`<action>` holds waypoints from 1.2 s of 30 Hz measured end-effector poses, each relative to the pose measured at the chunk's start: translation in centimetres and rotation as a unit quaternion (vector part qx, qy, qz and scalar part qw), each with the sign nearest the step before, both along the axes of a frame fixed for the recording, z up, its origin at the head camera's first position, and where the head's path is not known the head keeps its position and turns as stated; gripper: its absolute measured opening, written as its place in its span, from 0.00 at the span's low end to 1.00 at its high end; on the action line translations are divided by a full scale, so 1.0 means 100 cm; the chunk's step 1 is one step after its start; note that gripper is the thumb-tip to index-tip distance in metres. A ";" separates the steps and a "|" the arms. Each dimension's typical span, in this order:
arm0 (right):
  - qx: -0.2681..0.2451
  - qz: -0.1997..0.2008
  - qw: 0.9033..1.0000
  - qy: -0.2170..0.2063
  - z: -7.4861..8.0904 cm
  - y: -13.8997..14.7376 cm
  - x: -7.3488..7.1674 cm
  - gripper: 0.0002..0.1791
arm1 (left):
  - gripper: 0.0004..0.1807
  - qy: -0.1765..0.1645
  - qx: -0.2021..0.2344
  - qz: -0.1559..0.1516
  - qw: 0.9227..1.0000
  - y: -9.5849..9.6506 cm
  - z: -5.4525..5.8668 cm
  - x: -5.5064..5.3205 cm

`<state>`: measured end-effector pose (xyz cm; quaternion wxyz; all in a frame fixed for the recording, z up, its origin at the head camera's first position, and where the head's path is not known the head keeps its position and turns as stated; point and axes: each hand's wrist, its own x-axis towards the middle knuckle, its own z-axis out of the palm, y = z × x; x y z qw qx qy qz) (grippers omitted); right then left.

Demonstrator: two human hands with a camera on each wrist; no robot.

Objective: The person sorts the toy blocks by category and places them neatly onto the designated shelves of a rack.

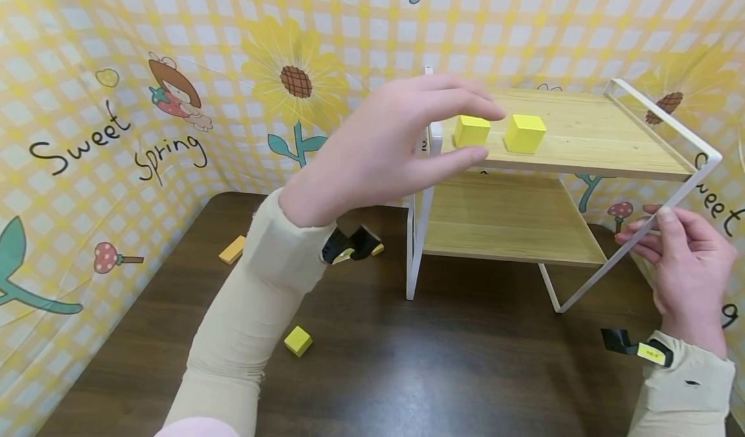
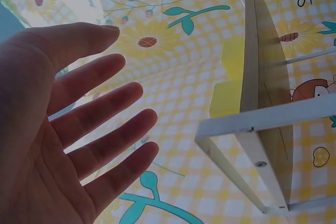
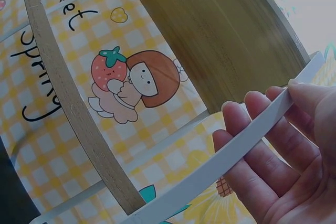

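A two-tier wooden shelf (image 1: 611,133) with a white metal frame stands on the right. Two yellow cubes, a left one (image 1: 473,130) and a right one (image 1: 526,133), sit side by side on its upper board. My left hand (image 1: 396,136) is held up at the shelf's left end, fingers extended and thumb apart. From the left wrist view, nothing is in its palm, and a gap separates the fingertips from the cubes (image 2: 226,98). My right hand (image 1: 692,256) grips the slanted white bar (image 3: 231,153) at the shelf's right side, thumb on one face and fingers behind.
On the dark wooden table (image 1: 442,372) lies another yellow cube (image 1: 299,341), near my left forearm. Farther back is an orange block (image 1: 233,249). A small yellowish piece (image 1: 378,249) shows partly behind the left wrist camera. Patterned cloth (image 1: 361,30) surrounds the table.
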<state>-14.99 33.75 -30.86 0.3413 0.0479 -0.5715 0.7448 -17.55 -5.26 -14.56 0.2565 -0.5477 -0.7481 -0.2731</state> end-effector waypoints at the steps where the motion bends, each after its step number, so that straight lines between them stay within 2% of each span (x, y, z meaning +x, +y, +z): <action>1: 0.000 0.001 1.000 0.000 0.000 0.000 0.000 0.19 | 0.18 0.005 0.006 -0.001 1.000 -0.002 -0.001 0.001; 10: 0.001 0.000 1.000 -0.002 0.001 0.001 0.000 0.18 | 0.17 0.008 0.071 -0.010 0.997 -0.022 -0.015 0.010; 18: -0.001 -0.003 1.000 -0.011 0.000 0.001 -0.001 0.18 | 0.17 -0.001 0.098 -0.011 0.995 -0.035 -0.028 0.006; 24: -0.002 -0.006 1.000 -0.020 0.000 0.001 -0.001 0.17 | 0.16 -0.012 0.105 0.014 0.994 -0.051 -0.038 0.004; 31: 0.001 -0.010 1.000 -0.028 0.000 0.002 -0.002 0.16 | 0.18 -0.066 0.095 0.063 0.991 -0.071 -0.055 0.000; 36: -0.001 -0.013 1.000 -0.025 -0.001 0.002 0.000 0.17 | 0.18 -0.068 0.086 0.083 0.991 -0.080 -0.067 -0.004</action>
